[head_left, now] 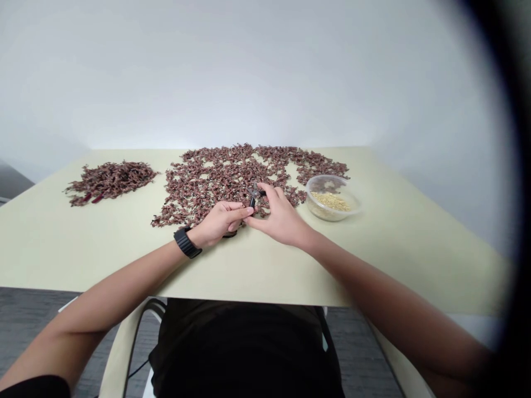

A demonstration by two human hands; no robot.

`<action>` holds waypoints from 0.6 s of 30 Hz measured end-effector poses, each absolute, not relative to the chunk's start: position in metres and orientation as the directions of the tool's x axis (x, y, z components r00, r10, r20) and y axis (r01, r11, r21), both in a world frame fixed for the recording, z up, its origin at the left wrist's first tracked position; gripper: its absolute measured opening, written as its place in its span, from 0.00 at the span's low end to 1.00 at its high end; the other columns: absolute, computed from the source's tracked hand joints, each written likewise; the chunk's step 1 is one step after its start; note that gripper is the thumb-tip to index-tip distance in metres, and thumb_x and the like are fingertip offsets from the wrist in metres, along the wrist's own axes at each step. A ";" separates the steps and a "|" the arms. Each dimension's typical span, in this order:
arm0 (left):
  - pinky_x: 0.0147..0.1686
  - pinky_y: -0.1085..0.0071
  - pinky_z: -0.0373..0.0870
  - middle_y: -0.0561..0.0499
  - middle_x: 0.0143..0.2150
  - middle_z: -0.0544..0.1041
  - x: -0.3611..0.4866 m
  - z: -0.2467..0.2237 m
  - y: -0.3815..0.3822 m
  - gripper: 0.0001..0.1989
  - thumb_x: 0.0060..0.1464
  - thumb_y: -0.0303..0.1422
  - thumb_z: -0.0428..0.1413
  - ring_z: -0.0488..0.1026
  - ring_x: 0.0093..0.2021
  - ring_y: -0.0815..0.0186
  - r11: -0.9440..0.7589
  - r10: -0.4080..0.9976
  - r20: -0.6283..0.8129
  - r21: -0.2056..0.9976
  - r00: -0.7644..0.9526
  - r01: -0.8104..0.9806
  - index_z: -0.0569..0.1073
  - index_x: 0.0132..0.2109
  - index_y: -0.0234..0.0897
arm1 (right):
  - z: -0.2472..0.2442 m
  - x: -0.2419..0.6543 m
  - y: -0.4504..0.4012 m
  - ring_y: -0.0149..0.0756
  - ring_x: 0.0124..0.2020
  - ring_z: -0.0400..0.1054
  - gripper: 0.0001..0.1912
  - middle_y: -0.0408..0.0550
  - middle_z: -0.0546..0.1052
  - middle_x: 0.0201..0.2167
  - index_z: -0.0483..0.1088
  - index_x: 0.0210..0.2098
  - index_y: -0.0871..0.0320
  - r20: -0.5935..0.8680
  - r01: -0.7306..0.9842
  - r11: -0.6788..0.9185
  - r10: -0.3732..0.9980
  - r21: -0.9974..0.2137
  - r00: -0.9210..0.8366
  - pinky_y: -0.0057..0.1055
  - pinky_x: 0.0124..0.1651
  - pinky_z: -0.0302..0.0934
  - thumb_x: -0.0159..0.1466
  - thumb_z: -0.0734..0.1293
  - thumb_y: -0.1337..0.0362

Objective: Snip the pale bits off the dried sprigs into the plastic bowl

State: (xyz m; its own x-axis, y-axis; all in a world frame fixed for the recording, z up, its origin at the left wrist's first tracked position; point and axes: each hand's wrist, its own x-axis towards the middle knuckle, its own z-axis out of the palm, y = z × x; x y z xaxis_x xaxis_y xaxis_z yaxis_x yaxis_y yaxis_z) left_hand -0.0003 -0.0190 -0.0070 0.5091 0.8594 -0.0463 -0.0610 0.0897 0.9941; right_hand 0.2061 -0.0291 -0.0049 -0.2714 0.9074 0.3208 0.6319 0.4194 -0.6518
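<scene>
My left hand (222, 221), with a black watch (188, 242) at its wrist, is closed in a pinch at the near edge of a wide spread of small reddish-brown pieces (207, 185). What sits between its fingertips is too small to name. Touching it on the right, my right hand (282, 218) holds small pliers (253, 202) with dark handles, their metal head pointing away from me. Part of the pliers is hidden by the fingers. A clear round plastic tub (332, 214) with tiny gold-coloured pieces (331, 202) stands right of my right hand.
A separate heap of reddish-brown pieces (116, 179) lies on the left of the pale yellow table (265, 276), with dark red items (97, 198) at its near edge. A plain wall rises behind the table. A dark object (229, 234) lies partly under my left hand.
</scene>
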 end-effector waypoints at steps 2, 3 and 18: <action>0.20 0.73 0.45 0.58 0.16 0.58 0.000 -0.005 -0.021 0.23 0.57 0.47 0.64 0.49 0.18 0.76 0.040 0.863 -0.018 0.999 0.505 -0.031 0.68 0.26 0.35 | -0.004 0.206 -0.030 0.56 0.59 0.67 0.46 0.65 0.62 0.62 0.49 0.72 0.54 0.335 0.652 0.436 0.899 -0.621 -0.282 0.51 0.60 0.63 0.62 0.71 0.50; 0.20 0.73 0.46 0.58 0.16 0.59 0.001 -0.004 -0.022 0.23 0.57 0.47 0.64 0.50 0.18 0.76 0.015 0.865 -0.005 1.000 0.501 -0.014 0.68 0.25 0.35 | -0.005 0.205 -0.031 0.57 0.59 0.67 0.46 0.66 0.62 0.62 0.47 0.73 0.55 0.342 0.659 0.445 0.894 -0.606 -0.290 0.52 0.59 0.63 0.63 0.70 0.51; 0.18 0.74 0.46 0.56 0.16 0.64 0.003 -0.002 -0.022 0.21 0.61 0.46 0.60 0.53 0.16 0.76 0.083 0.872 -0.030 0.993 0.488 -0.087 0.70 0.28 0.34 | -0.015 0.200 -0.029 0.55 0.64 0.62 0.29 0.67 0.67 0.62 0.52 0.69 0.62 0.373 0.657 0.553 0.833 -0.512 -0.409 0.53 0.63 0.60 0.75 0.54 0.53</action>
State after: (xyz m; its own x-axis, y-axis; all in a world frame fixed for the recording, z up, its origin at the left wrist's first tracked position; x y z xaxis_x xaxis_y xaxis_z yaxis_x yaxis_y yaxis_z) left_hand 0.0026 -0.0222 -0.0021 0.4885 0.8720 -0.0304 -0.0868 0.0833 0.9927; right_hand 0.2003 -0.0292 -0.0154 -0.4093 0.8327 0.3730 0.6573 0.5526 -0.5124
